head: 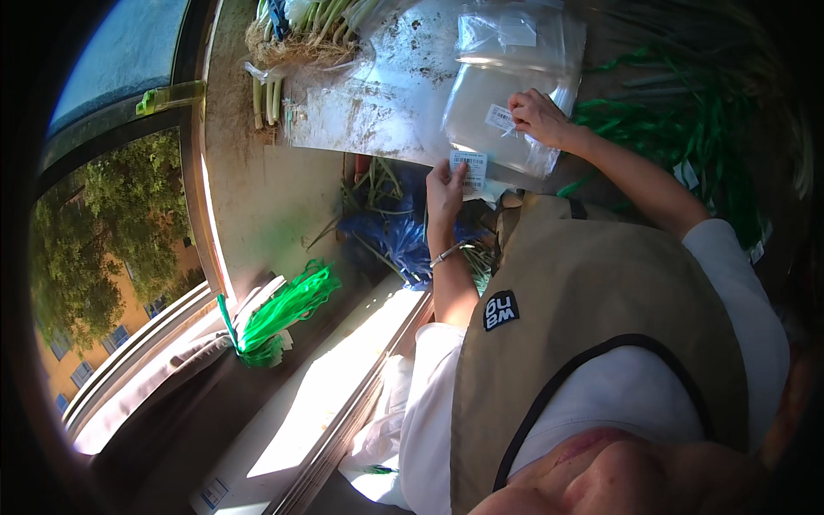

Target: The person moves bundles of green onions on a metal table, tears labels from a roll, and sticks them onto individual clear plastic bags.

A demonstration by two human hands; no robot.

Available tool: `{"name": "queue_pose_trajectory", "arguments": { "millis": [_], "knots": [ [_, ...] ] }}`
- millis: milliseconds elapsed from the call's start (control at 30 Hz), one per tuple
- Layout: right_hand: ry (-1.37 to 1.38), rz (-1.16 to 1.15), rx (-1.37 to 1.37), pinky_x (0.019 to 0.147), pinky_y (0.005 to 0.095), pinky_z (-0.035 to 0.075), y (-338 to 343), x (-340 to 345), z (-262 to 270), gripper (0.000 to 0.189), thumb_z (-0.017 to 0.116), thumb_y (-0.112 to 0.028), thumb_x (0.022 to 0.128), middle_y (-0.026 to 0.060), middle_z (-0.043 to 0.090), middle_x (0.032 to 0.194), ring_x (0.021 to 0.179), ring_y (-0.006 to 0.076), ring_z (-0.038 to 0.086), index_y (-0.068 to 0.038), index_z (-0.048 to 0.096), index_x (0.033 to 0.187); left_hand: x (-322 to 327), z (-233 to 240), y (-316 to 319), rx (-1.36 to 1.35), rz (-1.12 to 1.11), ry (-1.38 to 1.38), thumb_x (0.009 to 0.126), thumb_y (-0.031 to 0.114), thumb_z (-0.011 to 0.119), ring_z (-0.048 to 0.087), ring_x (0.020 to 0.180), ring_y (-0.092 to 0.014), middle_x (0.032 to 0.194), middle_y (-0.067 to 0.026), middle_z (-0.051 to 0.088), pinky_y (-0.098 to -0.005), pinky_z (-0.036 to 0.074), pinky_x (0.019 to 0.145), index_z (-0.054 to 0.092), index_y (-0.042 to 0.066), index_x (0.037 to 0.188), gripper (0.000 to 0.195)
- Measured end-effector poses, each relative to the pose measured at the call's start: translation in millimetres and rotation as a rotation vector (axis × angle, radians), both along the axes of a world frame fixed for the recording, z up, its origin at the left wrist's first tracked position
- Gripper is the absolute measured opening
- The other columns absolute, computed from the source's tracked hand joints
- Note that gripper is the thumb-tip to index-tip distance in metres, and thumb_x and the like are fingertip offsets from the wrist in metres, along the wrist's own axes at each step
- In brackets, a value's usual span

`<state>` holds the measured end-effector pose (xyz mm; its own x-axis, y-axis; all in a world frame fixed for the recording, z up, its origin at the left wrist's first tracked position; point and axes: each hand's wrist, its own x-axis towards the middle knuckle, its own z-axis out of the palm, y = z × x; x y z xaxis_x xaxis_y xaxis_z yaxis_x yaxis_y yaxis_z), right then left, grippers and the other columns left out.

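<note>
My left hand [446, 193], with a bracelet at its wrist, holds a strip of printed labels [468, 170] at the near edge of the table. Bent over a stack of clear plastic bags [473, 96], my right hand [537, 118] has its fingertips together at the right edge of a white label [497, 117]. That label lies over the upper bag and bears print and a barcode. Whether it is stuck down along its whole length, I cannot tell. Another pale label [518, 30] shows through the plastic towards the far end of the stack.
Spring onions [309, 32] with roots lie at the far left of the dirt-specked table [360, 112]. Green plastic ties [676, 129] spread on the right; another bundle of green ties [277, 322] hangs by the window. A blue plastic bag [399, 241] sits below the table edge.
</note>
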<state>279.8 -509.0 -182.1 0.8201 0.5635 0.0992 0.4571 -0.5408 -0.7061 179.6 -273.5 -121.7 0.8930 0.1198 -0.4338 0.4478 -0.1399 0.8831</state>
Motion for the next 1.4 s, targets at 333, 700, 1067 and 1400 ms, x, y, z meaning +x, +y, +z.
{"name": "queue_pose_trajectory", "arguments": {
  "millis": [333, 700, 1067, 1400],
  "knots": [
    [0.134, 0.005, 0.107, 0.08, 0.0337, 0.042, -3, 8, -9, 0.011, 0.057, -0.009, 0.074, 0.0078, 0.059, 0.09, 0.087, 0.0273, 0.052, 0.001, 0.06, 0.075, -78, 67, 185, 1.101, 0.542, -0.136, 0.081, 0.01, 0.059, 0.053, 0.059, -0.017, 0.068, -0.0109, 0.06, -0.0294, 0.043, 0.057, 0.056, -0.005, 0.078, 0.016],
    [0.453, -0.003, 0.178, 0.069, 0.0283, 0.045, -8, 22, 6, 0.014, 0.055, -0.012, 0.083, 0.0086, 0.06, 0.08, 0.073, 0.0168, 0.056, 0.002, 0.057, 0.083, -65, 123, 162, 0.137, 0.483, -0.406, 0.084, 0.006, 0.058, 0.054, 0.071, -0.006, 0.082, -0.002, 0.062, -0.0204, 0.042, 0.068, 0.062, 0.0, 0.091, 0.01],
    [-0.529, -0.695, 0.361, 0.078, 0.0281, 0.043, -57, 99, 34, 0.016, 0.048, -0.002, 0.085, 0.0081, 0.059, 0.091, 0.086, 0.0202, 0.056, -0.004, 0.059, 0.097, 40, -25, -34, 0.067, -0.034, -0.086, 0.08, 0.01, 0.061, 0.047, 0.056, -0.006, 0.063, -0.0007, 0.056, -0.0233, 0.038, 0.05, 0.06, -0.004, 0.077, 0.015],
    [-0.169, -0.034, -0.1, 0.087, 0.0347, 0.04, -12, -25, 1, 0.031, 0.052, -0.004, 0.077, 0.0112, 0.049, 0.107, 0.103, 0.0281, 0.046, -0.007, 0.057, 0.107, 71, -58, -66, 0.697, -0.216, 0.027, 0.076, 0.04, 0.064, 0.058, 0.053, -0.027, 0.057, -0.0175, 0.058, -0.0375, 0.044, 0.052, 0.061, -0.005, 0.069, 0.045]
  ]
}}
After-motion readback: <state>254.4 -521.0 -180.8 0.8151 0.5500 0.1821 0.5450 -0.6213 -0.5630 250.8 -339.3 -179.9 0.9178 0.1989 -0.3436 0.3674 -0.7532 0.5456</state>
